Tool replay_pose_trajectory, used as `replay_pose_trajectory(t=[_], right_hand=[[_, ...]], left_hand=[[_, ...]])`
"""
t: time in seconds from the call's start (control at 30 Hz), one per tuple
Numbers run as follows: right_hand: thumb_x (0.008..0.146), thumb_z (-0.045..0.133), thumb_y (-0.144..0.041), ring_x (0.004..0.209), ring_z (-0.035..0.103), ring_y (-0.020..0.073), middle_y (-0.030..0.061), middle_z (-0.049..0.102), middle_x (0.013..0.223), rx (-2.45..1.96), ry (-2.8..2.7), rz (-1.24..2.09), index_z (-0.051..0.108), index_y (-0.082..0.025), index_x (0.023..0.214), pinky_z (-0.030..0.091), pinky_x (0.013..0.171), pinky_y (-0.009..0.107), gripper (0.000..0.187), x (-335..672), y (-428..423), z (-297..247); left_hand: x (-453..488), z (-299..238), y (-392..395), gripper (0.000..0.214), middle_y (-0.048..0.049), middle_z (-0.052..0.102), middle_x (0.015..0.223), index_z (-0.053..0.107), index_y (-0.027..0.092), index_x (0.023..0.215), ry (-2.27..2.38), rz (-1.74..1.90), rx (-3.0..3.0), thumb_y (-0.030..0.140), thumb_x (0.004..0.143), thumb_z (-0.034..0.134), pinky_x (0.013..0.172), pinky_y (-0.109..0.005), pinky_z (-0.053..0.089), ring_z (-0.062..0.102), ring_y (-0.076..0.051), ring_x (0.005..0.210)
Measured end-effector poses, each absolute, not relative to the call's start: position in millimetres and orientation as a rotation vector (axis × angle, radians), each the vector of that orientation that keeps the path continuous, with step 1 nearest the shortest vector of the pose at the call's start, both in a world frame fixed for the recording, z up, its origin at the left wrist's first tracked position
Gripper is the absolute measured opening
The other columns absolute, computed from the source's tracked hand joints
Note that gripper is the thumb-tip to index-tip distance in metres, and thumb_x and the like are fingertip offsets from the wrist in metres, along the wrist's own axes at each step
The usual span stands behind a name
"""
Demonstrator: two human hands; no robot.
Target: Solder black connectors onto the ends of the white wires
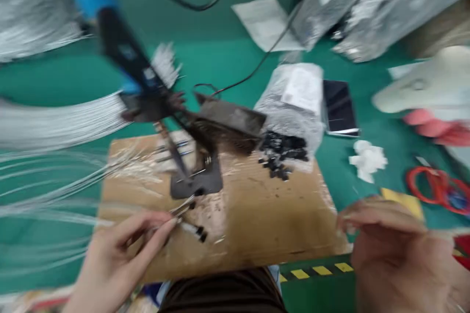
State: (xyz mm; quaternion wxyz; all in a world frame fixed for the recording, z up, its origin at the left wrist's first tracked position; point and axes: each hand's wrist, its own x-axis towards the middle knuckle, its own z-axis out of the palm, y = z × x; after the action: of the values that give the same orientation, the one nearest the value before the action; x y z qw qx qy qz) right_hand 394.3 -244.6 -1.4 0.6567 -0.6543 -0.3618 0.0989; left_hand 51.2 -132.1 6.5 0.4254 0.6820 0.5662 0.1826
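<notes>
My left hand (121, 249) is pinched on thin white wires (185, 227) tipped with small black parts, over a cardboard sheet (264, 215) on the green table. My right hand (396, 249) hovers at the cardboard's right corner, smeared by motion, fingers curled; nothing shows in it. A dark metal tool on a stand (198, 156) sits just beyond my left hand, with a black and blue handle (113, 34) rising to the upper left.
A clear bag spilling small black parts (290, 122) lies at the cardboard's far right. Bundles of white wires (47, 127) fan out left. A phone (340, 107), white tissue (367, 159), red loop (433, 186), silver bags (367, 5) and black cables (191, 0) lie around.
</notes>
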Motion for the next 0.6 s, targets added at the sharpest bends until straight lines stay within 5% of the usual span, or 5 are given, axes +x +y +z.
replay_pose_trajectory(t=[0.13,0.3,0.6], right_hand=[[0.114,0.053,-0.032,0.071,0.061,0.0218,0.0043,0.067,0.076,-1.475,-0.891,0.628,0.082,-0.025,0.091,0.043,0.061,0.036,0.038,343.0,-234.5,-15.9],[0.113,0.058,-0.027,0.062,0.061,0.0135,-0.0008,0.067,0.075,-1.469,-1.043,0.865,0.08,-0.026,0.091,0.045,0.059,0.028,0.031,300.6,-214.1,-13.5],[0.111,0.063,-0.028,0.063,0.061,0.0129,-0.0004,0.067,0.079,-1.463,-1.117,1.011,0.079,-0.025,0.091,0.045,0.058,0.027,0.025,276.7,-208.2,-15.7]], left_hand=[[57.7,21.2,-130.8,0.015,0.0005,0.074,0.072,0.08,0.021,0.089,1.378,0.48,1.501,0.034,0.096,0.079,0.057,-0.021,0.049,0.064,-0.013,0.063],[68.7,21.6,-124.3,0.009,0.0003,0.072,0.07,0.081,0.02,0.085,1.317,0.587,1.329,0.026,0.091,0.082,0.057,-0.018,0.045,0.059,-0.011,0.063],[59.9,15.4,-120.9,0.015,0.0016,0.07,0.069,0.079,0.021,0.083,1.13,0.611,1.315,0.024,0.097,0.076,0.057,-0.017,0.046,0.058,-0.01,0.062]])
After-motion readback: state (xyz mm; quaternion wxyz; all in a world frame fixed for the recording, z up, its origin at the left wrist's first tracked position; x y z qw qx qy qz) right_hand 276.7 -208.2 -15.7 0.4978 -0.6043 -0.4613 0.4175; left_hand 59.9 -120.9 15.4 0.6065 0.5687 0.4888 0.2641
